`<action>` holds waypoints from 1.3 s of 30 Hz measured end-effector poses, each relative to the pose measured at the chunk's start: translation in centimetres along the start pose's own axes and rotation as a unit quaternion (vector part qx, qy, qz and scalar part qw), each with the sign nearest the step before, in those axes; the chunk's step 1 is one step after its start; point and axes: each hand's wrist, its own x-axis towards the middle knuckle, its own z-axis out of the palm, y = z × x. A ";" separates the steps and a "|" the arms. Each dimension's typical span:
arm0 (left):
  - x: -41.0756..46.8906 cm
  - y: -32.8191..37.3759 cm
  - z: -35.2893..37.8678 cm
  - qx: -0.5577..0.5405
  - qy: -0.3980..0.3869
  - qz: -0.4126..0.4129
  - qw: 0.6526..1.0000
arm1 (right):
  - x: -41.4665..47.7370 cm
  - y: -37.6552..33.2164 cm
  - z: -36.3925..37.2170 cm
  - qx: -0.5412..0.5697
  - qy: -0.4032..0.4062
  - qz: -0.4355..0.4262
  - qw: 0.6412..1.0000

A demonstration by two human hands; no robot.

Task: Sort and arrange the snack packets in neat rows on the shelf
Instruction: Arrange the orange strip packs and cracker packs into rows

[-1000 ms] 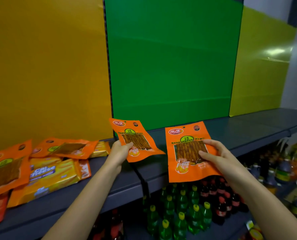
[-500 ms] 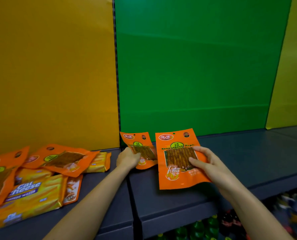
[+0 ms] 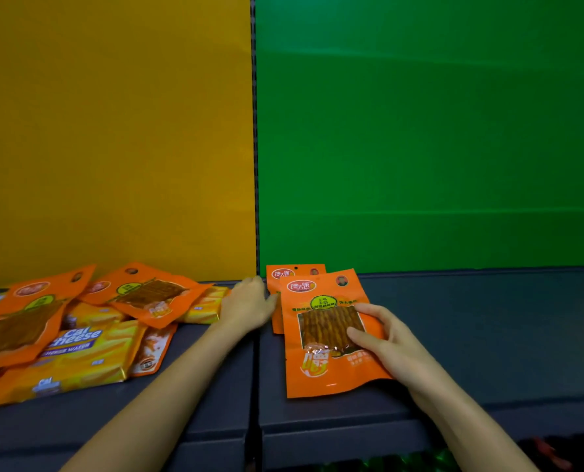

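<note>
Backboard: yellow panel [image 3: 113, 131] left, green panel [image 3: 430, 131] right, vertical seam between them. Dark grey shelf [image 3: 488, 335] runs the full width below.

Pile of snack packets [image 3: 147, 294] sits on the left section, under yellow. Cal Cheese pack [image 3: 79, 352] lies flat, orange packets askew on top, more half hidden under those.

Right of the seam, under green: front orange packet [image 3: 324, 373] is face up on the shelf, label upright. It overlaps the rear orange packet [image 3: 295, 271], which sits back near the green panel with only its top and left strip showing.

Right hand [image 3: 382, 338] has its thumb across the clear window and fingers curled over the right edge, so it's gripping the front orange packet.

Left hand [image 3: 248, 306] is back up, thumb side touching the rear orange packet's left edge. Pinching or just resting against it, can't tell.
</note>
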 end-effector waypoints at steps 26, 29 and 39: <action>-13.8 -16.2 -11.7 0.104 0.237 -0.080 0.962 | 1.3 -4.9 8.1 -0.399 -0.056 -0.252 0.880; -14.2 -19.6 -13.2 0.104 0.230 -0.128 0.959 | 2.4 -5.9 12.2 -0.407 -0.079 -0.273 0.868; -11.5 -28.8 -15.9 0.110 0.116 -0.210 0.965 | 6.3 -8.3 23.0 -0.403 -0.112 -0.217 0.882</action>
